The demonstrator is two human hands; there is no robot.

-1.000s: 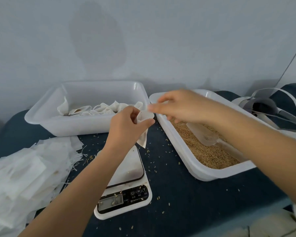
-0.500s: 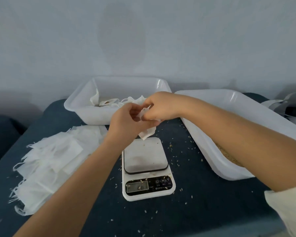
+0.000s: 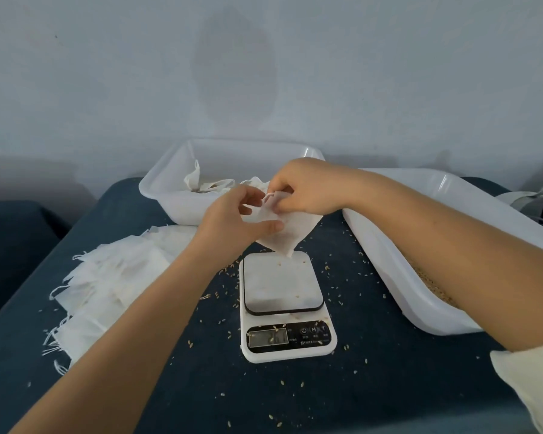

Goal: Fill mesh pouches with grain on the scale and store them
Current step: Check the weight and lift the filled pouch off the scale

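Pouch (image 3: 282, 236), now gripped by left hand (image 3: 232, 220) and pinched at its drawstring by right hand (image 3: 308, 189), is lowered to scale (image 3: 282, 283); closing judged underway.

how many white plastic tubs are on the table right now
2. One white tub sits at the back, behind the hands, holding pouches. The other tub lies to the right of the scale, holding grain, partly hidden by the right forearm.
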